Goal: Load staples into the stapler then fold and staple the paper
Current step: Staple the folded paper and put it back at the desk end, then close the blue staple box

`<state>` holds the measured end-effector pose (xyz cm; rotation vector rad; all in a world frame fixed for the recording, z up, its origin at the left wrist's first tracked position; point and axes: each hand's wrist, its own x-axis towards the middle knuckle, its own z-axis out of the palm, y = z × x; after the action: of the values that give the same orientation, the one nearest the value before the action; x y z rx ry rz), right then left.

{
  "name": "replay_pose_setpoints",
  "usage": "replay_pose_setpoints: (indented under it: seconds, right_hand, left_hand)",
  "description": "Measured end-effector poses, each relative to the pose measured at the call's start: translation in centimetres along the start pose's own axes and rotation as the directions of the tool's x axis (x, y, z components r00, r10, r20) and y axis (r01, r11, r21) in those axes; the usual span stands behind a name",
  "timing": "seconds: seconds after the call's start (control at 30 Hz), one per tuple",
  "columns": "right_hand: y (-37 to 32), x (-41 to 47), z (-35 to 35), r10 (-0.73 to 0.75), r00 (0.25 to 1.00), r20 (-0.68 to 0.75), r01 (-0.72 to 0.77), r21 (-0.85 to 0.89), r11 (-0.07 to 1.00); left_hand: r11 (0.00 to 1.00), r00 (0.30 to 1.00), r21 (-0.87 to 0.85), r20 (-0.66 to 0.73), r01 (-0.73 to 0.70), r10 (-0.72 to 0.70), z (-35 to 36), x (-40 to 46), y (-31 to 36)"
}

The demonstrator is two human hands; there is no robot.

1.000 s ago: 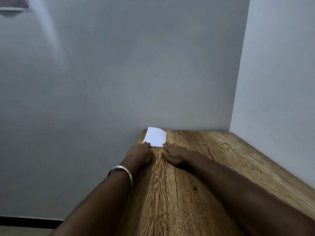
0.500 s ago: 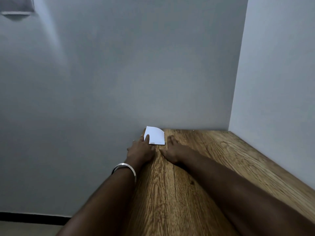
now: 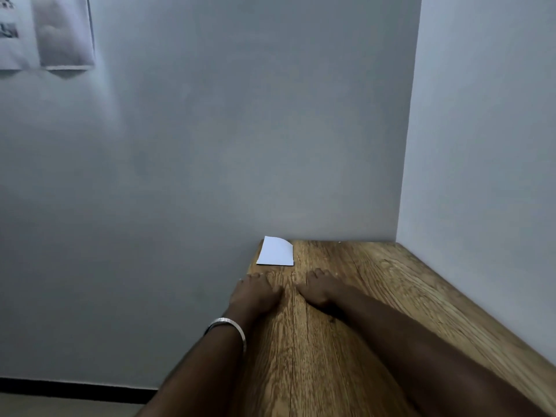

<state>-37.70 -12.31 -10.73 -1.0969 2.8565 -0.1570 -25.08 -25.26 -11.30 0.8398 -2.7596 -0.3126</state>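
Observation:
A small folded white paper [image 3: 276, 251] lies at the far left corner of the wooden table [image 3: 355, 311], its far right corner curling up a little. My left hand [image 3: 255, 294], with a silver bangle on the wrist, rests palm down on the table's left edge, a short way in front of the paper and not touching it. Just to its right, my right hand [image 3: 320, 288] also rests palm down with the fingers curled. Neither hand holds anything. No stapler or staples are in view.
Grey walls close the table in at the back and on the right. The table's left edge drops off to the floor [image 3: 45, 407]. Paper sheets [image 3: 45, 31] hang high on the back wall at the left.
Both hands have let go of the paper and drawn back toward me along the table. The paper stays at the far left corner.

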Motion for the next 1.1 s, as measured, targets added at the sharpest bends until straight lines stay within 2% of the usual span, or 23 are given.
replay_pose_setpoints:
  seconds: [0.37, 0.7, 0.83, 0.97, 1.1]
  right_hand:
    - [0.0, -7.7, 1.2, -0.009, 1.0, 0.015, 0.009, -0.007, 1.0]
    - [-0.1, -18.3, 0.4, -0.069, 0.995, 0.068, 0.07, -0.017, 0.997]
    - [-0.2, -23.6, -1.4, -0.11, 0.99, 0.09, 0.106, 0.045, 0.993]
    - [-0.3, -27.5, -3.7, -0.152, 0.982, 0.111, 0.139, 0.118, 0.983]
    - [0.2, -30.4, -4.4, -0.246, 0.969, 0.019, 0.241, 0.131, 0.962]
  left_hand:
    - [1.0, 1.0, -0.009, 0.018, -0.008, 0.008, -0.9, -8.5, 1.0]
    - [0.995, 0.996, -0.024, 0.009, -0.093, 0.093, -2.1, -18.4, 2.1]
    - [0.984, 0.989, -0.099, -0.003, -0.148, 0.148, -2.4, -21.7, 2.2]
    - [0.941, 0.96, -0.196, -0.092, -0.276, 0.263, -3.0, -24.1, 2.2]
    - [0.896, 0.934, -0.264, -0.114, -0.356, 0.338, -3.0, -26.0, 2.8]
